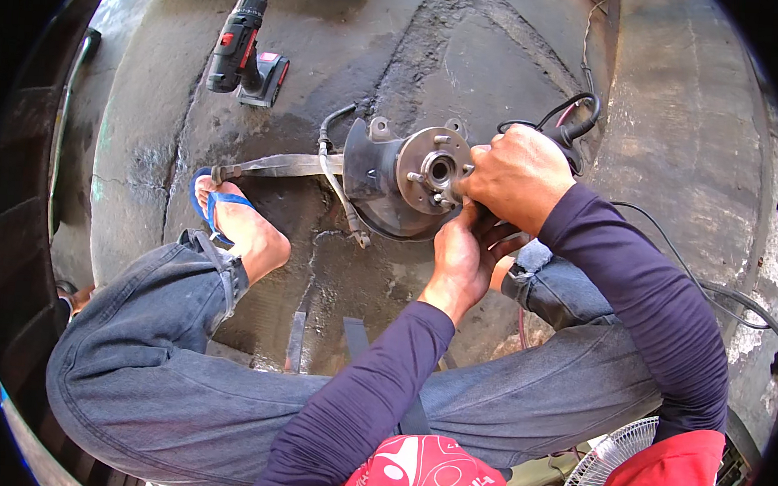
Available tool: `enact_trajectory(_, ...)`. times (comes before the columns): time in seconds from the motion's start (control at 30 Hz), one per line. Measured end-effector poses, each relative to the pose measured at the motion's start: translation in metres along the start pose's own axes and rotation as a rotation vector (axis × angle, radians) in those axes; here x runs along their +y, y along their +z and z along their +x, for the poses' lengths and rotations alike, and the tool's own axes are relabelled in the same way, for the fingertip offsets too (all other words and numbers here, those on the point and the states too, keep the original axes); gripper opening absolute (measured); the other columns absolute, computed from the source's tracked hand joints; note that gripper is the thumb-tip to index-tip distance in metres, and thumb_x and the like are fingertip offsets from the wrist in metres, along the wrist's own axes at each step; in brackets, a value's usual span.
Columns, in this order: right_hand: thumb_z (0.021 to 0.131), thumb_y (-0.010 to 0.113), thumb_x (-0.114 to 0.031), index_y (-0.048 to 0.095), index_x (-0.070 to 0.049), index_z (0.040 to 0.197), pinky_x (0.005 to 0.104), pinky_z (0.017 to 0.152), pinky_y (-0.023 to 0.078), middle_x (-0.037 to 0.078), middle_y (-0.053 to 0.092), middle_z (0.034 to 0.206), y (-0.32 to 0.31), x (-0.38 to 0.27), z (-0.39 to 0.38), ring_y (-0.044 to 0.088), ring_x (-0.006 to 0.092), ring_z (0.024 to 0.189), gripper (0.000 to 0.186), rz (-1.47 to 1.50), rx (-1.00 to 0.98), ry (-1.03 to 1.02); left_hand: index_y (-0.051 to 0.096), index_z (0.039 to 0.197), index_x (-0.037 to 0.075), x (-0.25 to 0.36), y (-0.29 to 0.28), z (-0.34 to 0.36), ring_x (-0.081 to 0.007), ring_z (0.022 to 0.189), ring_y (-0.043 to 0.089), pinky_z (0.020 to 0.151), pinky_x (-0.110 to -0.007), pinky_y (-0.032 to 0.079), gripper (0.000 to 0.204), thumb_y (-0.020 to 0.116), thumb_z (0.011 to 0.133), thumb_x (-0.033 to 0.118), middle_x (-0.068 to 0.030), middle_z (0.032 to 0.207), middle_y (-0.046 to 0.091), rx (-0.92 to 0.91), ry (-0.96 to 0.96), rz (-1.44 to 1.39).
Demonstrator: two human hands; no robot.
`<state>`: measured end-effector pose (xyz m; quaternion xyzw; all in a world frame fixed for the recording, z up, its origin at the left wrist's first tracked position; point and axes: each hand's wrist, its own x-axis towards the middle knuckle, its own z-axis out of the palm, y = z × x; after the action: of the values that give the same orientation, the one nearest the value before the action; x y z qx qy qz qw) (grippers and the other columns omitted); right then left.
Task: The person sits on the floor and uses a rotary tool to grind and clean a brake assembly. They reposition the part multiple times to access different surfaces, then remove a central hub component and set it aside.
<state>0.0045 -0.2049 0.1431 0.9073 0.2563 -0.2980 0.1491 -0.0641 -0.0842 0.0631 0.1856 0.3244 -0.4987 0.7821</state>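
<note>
A steering knuckle with a round metal wheel hub [439,169] lies on the concrete floor, its studs facing up. A dark, curved dust shield [368,175] surrounds the hub's left side. My right hand [520,175] is closed around a black corded power tool [577,134] at the hub's right edge; the hand hides most of the tool. Just below, my left hand [461,261] has its fingers curled under the tool's dark body, with the thumb up near the studs. The tool's working tip is hidden between the hands and the hub.
A black and red cordless drill [238,47] stands at the upper left. My foot in a blue flip-flop [217,206] is against the end of the knuckle's long arm [287,165]. A bent hose [331,168] crosses that arm. Black cables [715,294] run at right; a fan [603,461] is at lower right.
</note>
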Motion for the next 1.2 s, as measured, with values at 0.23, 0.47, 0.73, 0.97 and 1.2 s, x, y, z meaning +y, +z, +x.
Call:
enact_trajectory(0.23,0.083,0.073,-0.025,0.083,-0.019,0.086,0.0365,0.071,0.058,0.002,0.079,0.089,-0.0004,0.0003,0.0006,0.078,0.021,0.088,0.012,-0.068,-0.07,-0.003,0.059,0.131,0.005,-0.0022,0.0027,0.0044,-0.0259,0.11,0.066,0.096,-0.046,0.054,0.038,0.04,0.112,0.031,-0.0125,0.121,0.068,-0.021,-0.018,-0.001)
enact_trajectory(0.47,0.083,0.074,-0.025,0.083,-0.019,0.086,0.0358,0.07,0.058,0.002,0.079,0.09,-0.0006,-0.0003,-0.0006,0.078,0.0206,0.088,0.012,-0.058,-0.041,0.016,0.061,0.128,0.004,-0.0048,0.0037,0.0031,-0.0254,0.107,0.067,0.094,-0.046,0.054,0.038,0.038,0.11,0.028,-0.0121,0.119,0.069,-0.002,-0.002,0.024)
enact_trajectory(0.73,0.083,0.074,-0.025,0.083,-0.021,0.085,0.0356,0.071,0.058,0.001,0.079,0.088,-0.0033,-0.0027,0.0018,0.078,0.0203,0.088,0.009,-0.043,0.002,-0.001,0.063,0.125,0.004,-0.0031,0.0054,-0.0018,-0.0252,0.106,0.067,0.094,-0.047,0.054,0.037,0.039,0.11,0.028,-0.012,0.116,0.07,0.041,0.076,0.081)
enact_trajectory(0.97,0.082,0.075,-0.026,0.082,-0.021,0.086,0.0353,0.072,0.058,0.002,0.079,0.086,-0.003,0.0001,0.0003,0.078,0.0203,0.087,0.009,-0.06,-0.058,0.03,0.063,0.125,0.004,-0.0022,0.0071,0.0009,-0.0249,0.105,0.067,0.094,-0.047,0.055,0.037,0.039,0.109,0.028,-0.0117,0.116,0.07,0.026,0.036,0.069)
enact_trajectory(1.2,0.084,0.073,-0.026,0.081,-0.022,0.084,0.0371,0.071,0.058,0.002,0.078,0.084,-0.0025,-0.0015,0.0018,0.078,0.0208,0.086,0.009,-0.001,0.016,0.029,0.062,0.125,0.004,-0.0018,0.0039,-0.0004,-0.0252,0.105,0.067,0.09,-0.045,0.057,0.039,0.04,0.111,0.033,-0.0117,0.115,0.069,0.005,0.069,0.064)
